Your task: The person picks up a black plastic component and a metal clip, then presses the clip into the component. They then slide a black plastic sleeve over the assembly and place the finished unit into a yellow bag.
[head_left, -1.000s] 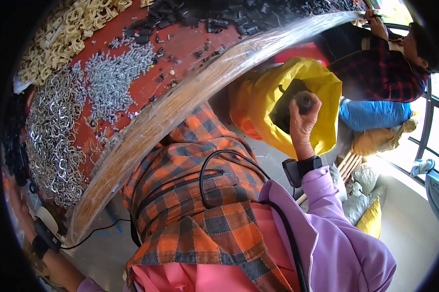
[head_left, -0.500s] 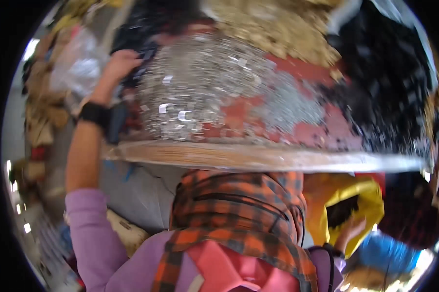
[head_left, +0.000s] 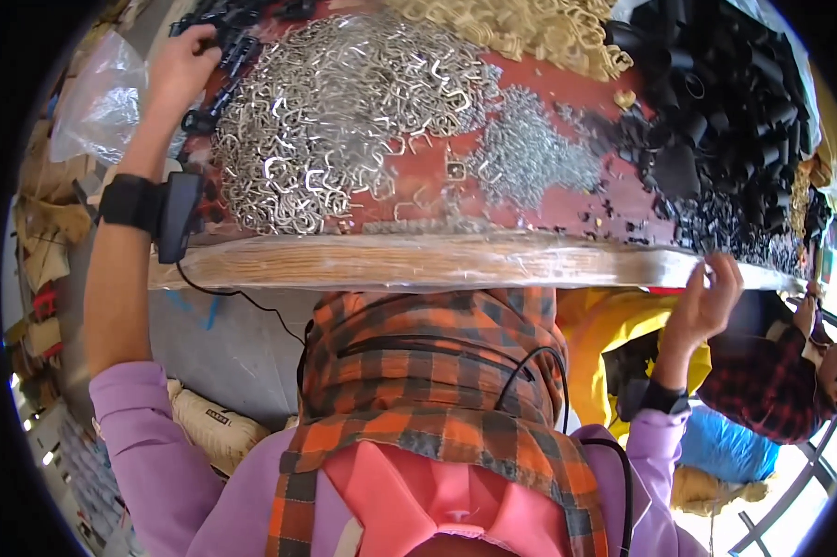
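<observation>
At far left, a crumpled clear plastic bag (head_left: 103, 102) lies beside the desk (head_left: 390, 263). The left hand (head_left: 188, 63) reaches over black plastic fittings (head_left: 237, 58) at the desk's left end, thumb and fingers close together; whether they grip a piece cannot be told. Below, a pale sack (head_left: 216, 422) on the gray floor (head_left: 242, 357) carries a small dark printed label. Next come bent silver metal hooks (head_left: 288, 139), tan rings (head_left: 530, 28) behind, then small silver screws (head_left: 539, 153). Red desktop shows between the heaps and along the film-wrapped wooden front edge, leaving a narrow strip of room. At right, the right hand (head_left: 711, 302) is at that edge, fingers loosely curled, contents unclear, near small black pieces (head_left: 715, 223). Below it stands an open yellow sack (head_left: 585, 325); a co-worker in dark red plaid (head_left: 762, 376) sits close by the right corner.
</observation>
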Motion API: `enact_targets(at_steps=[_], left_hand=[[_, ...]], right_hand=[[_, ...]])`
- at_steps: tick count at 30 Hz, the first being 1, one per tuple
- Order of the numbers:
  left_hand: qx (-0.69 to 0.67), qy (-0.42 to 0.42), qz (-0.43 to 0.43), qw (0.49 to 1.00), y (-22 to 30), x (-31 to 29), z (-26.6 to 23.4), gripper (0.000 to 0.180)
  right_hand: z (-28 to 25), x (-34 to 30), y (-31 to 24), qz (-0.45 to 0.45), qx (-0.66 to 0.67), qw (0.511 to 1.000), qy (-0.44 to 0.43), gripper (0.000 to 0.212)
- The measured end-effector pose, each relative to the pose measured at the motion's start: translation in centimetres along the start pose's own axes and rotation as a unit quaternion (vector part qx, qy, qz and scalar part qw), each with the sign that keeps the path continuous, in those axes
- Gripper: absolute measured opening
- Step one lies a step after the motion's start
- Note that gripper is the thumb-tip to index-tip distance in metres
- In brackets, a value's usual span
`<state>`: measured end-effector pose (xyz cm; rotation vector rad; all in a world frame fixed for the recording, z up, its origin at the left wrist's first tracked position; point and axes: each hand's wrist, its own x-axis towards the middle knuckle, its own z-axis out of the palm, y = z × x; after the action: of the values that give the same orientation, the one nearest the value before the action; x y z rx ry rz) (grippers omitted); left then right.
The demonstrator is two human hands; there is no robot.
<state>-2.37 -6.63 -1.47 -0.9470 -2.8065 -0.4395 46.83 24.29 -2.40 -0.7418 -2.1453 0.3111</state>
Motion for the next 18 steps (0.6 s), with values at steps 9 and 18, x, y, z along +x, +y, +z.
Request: enact_targets(at_steps=[9, 18], left_hand=[[-0.636, -0.150, -0.126, 0.746, 12.3, -6.5, -3.4, 0.027], [-0.738, -0.231, -0.163, 0.613, 16.2, -11.6, -0.5, 0.019]], right_hand=[[5.1, 1.7, -7.6, -0.007, 0.148, 0.922, -0.357, 0.009], [7.7, 1.6, -8.3, -0.033, 0.077, 0.895, -0.439, 0.009]])
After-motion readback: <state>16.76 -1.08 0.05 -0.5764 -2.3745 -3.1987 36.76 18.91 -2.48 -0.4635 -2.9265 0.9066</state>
